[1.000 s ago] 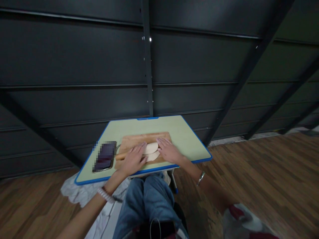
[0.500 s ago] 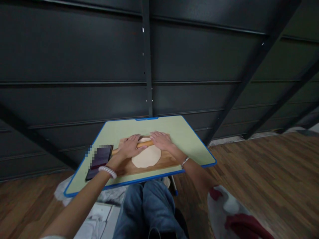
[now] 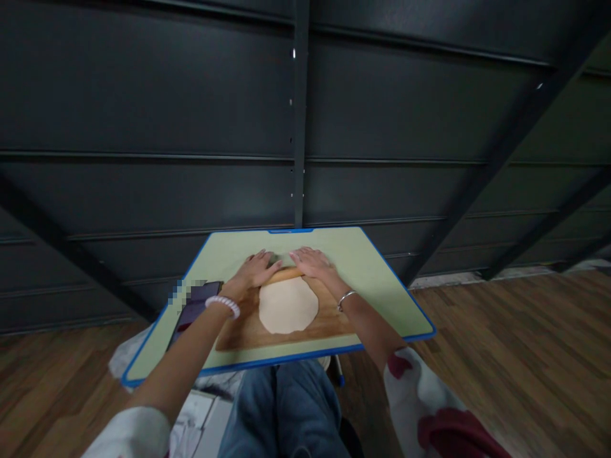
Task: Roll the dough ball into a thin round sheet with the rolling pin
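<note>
A wooden rolling pin [image 3: 289, 274] lies crosswise at the far edge of a flat, roughly round sheet of dough [image 3: 288, 306]. Over the pin's left part, my left hand [image 3: 254, 270] grips it from above, fingers reaching past it and thumb along it. My right hand [image 3: 312, 262] holds the right part the same way, its palm on the pin. Both hands hide the pin's ends. Under the dough is a wooden board [image 3: 334, 318], which sits on a pale green table [image 3: 391, 305] with a blue rim.
A dark phone [image 3: 193, 305], partly pixelated, lies left of the board, beside my left forearm. Behind the table rises a dark panelled wall [image 3: 214, 191]. My legs in jeans [image 3: 300, 401] are below the near edge. Wooden flooring [image 3: 501, 331] extends to the right.
Both hands have pushed the rolling pin away from me, from across the dough to its far edge. More of the dough now shows. The camera view has shifted slightly.
</note>
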A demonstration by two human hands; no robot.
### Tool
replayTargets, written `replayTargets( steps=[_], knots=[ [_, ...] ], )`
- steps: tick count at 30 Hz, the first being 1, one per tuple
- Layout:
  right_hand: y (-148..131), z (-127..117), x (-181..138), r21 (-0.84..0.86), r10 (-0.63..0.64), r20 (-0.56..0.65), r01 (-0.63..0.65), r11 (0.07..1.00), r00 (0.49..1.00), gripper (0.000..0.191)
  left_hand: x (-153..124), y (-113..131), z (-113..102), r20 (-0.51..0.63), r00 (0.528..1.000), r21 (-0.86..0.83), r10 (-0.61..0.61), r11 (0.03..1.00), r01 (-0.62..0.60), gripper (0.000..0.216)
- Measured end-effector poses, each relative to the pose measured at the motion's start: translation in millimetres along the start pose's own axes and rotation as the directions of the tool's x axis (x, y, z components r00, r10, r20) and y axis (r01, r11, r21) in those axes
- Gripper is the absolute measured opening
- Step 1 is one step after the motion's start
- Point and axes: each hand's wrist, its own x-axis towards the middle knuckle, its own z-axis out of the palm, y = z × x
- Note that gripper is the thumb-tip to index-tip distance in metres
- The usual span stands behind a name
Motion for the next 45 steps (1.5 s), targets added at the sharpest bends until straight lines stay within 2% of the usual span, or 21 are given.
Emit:
replayTargets(
  steps=[4, 8, 14, 19, 23, 26, 29, 31, 34, 38, 41, 45],
  knots=[
    [-3.1, -1.1, -4.9, -0.024, -0.022, -0.016, 0.021, 0.999, 1.0, 0.049, -2.8, 1.1, 1.4, 0.03, 0.999, 0.022, -0.03, 0.999, 0.029, 0.071],
    [-5.5, -0.2, -22.2, -0.039, -0.04, -0.061, 0.038, 0.999, 0.997, 0.045, -21.5, 13.6, -0.6, 0.086, 0.993, 0.013, -0.085, 0.996, 0.084, 0.08],
    [-5.5, 0.7, -45.1, -0.032, -0.06, -0.091, 0.057, 0.998, 0.994, 0.04, -59.2, 41.8, 5.6, -0.054, 0.997, 0.039, -0.047, 0.998, 0.049, 0.075],
    [-2.3, 6.5, -58.6, -0.018, -0.117, -0.12, 0.116, 0.993, 0.986, 0.04, -92.4, 72.7, 9.0, -0.11, 0.993, 0.019, -0.038, 0.999, 0.04, 0.067],
    [3.4, 10.6, -71.1, 0.048, -0.061, -0.082, 0.065, 0.997, 0.995, 0.044, -130.3, 103.6, 10.7, -0.155, 0.986, 0.049, -0.059, 0.997, 0.067, 0.065],
    [0.6, 8.9, -75.9, 0.109, 0.023, -0.019, -0.021, 0.994, 1.0, 0.045, -158.8, 117.4, 12.4, -0.225, 0.973, 0.056, -0.049, 0.996, 0.063, 0.062],
    [-15.5, 7.1, -74.8, 0.199, 0.128, 0.008, -0.127, 0.972, 0.992, 0.045, -183.1, 121.3, 13.0, -0.275, 0.958, 0.06, -0.084, 0.993, 0.104, 0.056],
    [-32.5, 8.0, -72.2, 0.257, 0.151, 0.006, -0.147, 0.955, 0.989, 0.048, -197.2, 122.4, 14.3, -0.291, 0.951, 0.063, -0.099, 0.991, 0.122, 0.053],
    [-60.2, 10.8, -68.1, 0.328, 0.118, -0.012, -0.108, 0.938, 0.993, 0.05, -215.6, 127.8, 20.4, -0.307, 0.949, 0.046, -0.079, 0.994, 0.098, 0.051],
    [-89.2, 10.1, -65.0, 0.419, 0.034, -0.066, -0.003, 0.908, 0.997, 0.044, -232.3, 141.3, 33.7, -0.355, 0.935, 0.007, -0.014, 1.0, 0.018, 0.053],
    [-103.1, 7.6, -63.3, 0.423, -0.03, -0.089, 0.065, 0.904, 0.996, 0.036, -236.4, 147.2, 41.4, -0.405, 0.914, 0.036, -0.003, 0.999, 0.019, 0.051],
    [-115.7, 10.6, -58.0, 0.393, -0.055, -0.137, 0.105, 0.913, 0.989, 0.029, -232.4, 142.8, 47.9, -0.44, 0.898, 0.065, 0.006, 0.998, 0.025, 0.04]
  ],
)
